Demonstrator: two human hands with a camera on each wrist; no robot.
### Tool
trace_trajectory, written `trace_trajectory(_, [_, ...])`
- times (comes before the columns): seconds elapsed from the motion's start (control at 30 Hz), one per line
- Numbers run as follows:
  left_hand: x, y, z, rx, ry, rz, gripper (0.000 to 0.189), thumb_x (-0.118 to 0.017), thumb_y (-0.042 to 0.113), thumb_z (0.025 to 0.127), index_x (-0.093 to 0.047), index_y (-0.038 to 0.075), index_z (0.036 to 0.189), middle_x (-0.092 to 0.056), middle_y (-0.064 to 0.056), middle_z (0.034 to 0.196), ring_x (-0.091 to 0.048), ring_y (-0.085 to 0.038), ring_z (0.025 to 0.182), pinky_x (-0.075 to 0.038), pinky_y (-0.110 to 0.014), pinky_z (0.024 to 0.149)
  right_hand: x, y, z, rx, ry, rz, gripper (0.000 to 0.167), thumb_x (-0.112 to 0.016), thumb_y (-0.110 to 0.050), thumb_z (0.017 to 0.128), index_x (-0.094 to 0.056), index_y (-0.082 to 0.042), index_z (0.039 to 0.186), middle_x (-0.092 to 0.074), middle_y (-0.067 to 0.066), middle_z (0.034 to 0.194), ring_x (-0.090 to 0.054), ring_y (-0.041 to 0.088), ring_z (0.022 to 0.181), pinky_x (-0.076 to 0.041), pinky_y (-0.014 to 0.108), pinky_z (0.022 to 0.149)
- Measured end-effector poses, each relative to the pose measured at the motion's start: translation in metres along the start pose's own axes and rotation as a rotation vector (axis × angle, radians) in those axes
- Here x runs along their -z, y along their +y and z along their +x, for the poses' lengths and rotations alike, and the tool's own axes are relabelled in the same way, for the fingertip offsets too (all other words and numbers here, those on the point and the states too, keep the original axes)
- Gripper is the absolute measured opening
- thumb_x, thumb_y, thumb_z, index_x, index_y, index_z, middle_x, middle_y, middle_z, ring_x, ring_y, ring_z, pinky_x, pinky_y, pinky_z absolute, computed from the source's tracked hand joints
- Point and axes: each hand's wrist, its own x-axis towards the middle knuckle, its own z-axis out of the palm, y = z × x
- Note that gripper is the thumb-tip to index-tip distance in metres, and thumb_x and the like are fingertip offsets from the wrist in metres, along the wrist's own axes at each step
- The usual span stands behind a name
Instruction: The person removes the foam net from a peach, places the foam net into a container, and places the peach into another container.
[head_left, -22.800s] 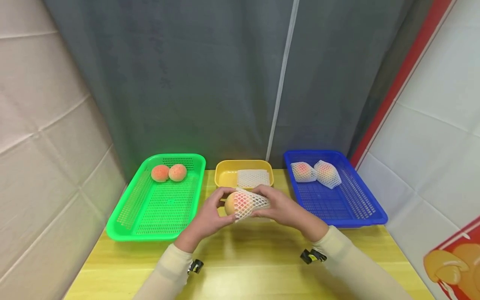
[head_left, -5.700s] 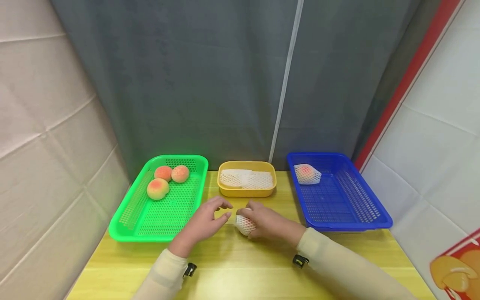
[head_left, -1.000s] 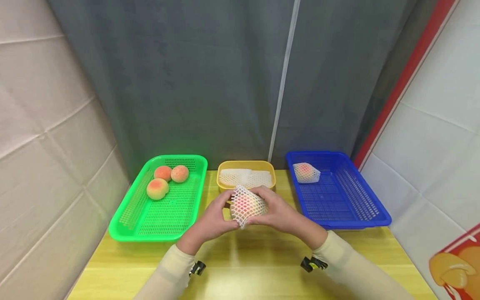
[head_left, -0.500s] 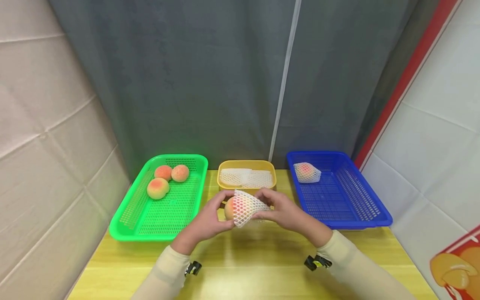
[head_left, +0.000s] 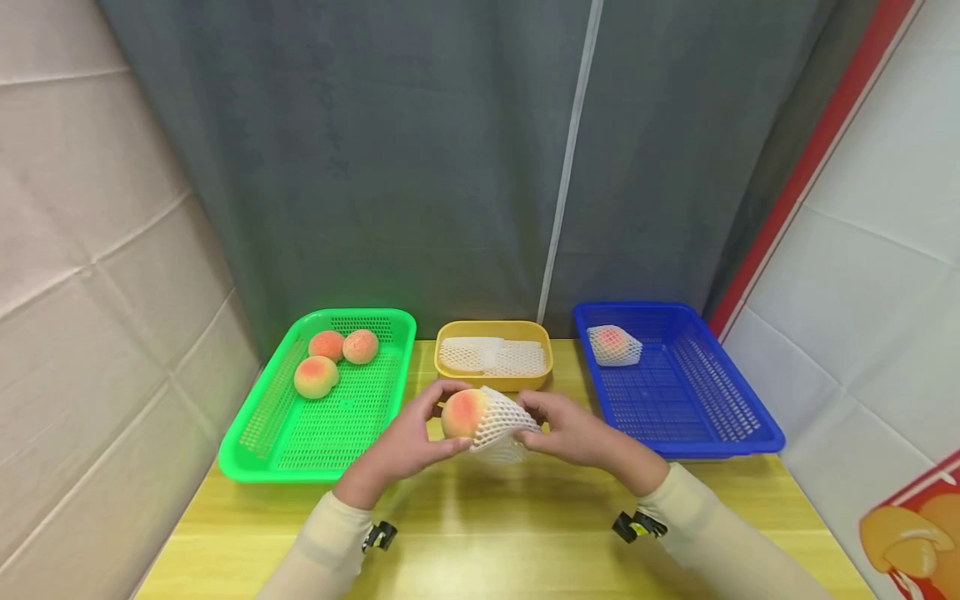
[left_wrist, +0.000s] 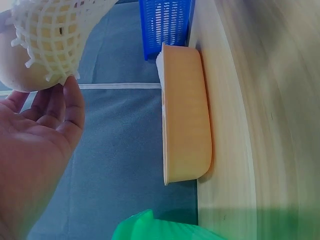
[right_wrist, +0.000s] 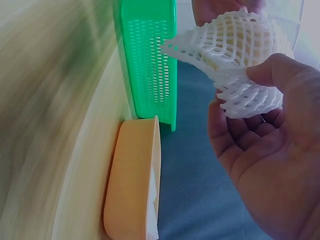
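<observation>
Above the table, in front of the yellow tray, my left hand (head_left: 411, 439) holds a peach (head_left: 460, 414) between thumb and fingers. A white foam fruit net (head_left: 501, 421) covers the peach's right part, leaving its red and yellow left side bare. My right hand (head_left: 573, 432) pinches the loose end of the net. In the right wrist view the thumb presses the bunched foam net (right_wrist: 250, 97) against the fingers. From the left wrist, the net's cut edge shows partway along the peach (left_wrist: 17, 65), with fingertips below it.
A green basket (head_left: 345, 433) on the left holds three bare peaches (head_left: 316, 377). The yellow tray (head_left: 491, 384) behind my hands contains flat foam nets (head_left: 517, 358). One netted peach (head_left: 614, 345) lies in the blue basket (head_left: 675, 417) on the right. A grey curtain (head_left: 360, 167) hangs behind.
The net has slid rightward, baring more of the peach. Since the oldest frame, the green basket has gained a peach, the blue basket holds one fewer, and the yellow tray shows more netting.
</observation>
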Motion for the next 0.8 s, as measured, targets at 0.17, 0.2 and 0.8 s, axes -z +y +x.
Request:
trace_trajectory(0.17, [0.004,0.002,-0.002,0.035,0.032,-0.04,0.065,-0.089,0.017,0.093,-0.056,0.015,0.15,-0.064,-0.007,0.142,-0.067,-0.03,0.117,-0.059,-0.04,0.097,-0.001,0.004,-0.002,-0.041,-0.037,-0.007,0.009,-0.072,-0.008,0.101,-0.064,-0.009,0.104,-0.063,-0.009,0.089,-0.059,0.008,0.079,-0.054,0.028,0.068])
trace_trajectory(0.2, [0.004,0.002,-0.003,0.039,0.035,-0.04,0.065,-0.089,0.017,0.093,-0.056,0.015,0.15,-0.064,-0.007,0.142,-0.067,-0.03,0.117,-0.059,-0.04,0.097,-0.001,0.005,-0.003,-0.044,-0.04,-0.006,0.009,-0.071,-0.008,0.101,-0.063,-0.008,0.104,-0.062,-0.009,0.089,-0.058,0.008,0.078,-0.053,0.028,0.068])
trace_trajectory(0.8, [0.013,-0.003,-0.007,0.052,0.043,0.027,0.065,-0.09,0.02,0.094,-0.057,0.018,0.149,-0.064,-0.004,0.141,-0.067,-0.027,0.119,-0.058,-0.045,0.101,0.017,0.007,-0.001,-0.081,-0.011,-0.206,0.01,-0.072,-0.007,0.102,-0.064,-0.013,0.104,-0.058,-0.009,0.089,-0.054,0.011,0.084,-0.05,0.032,0.075])
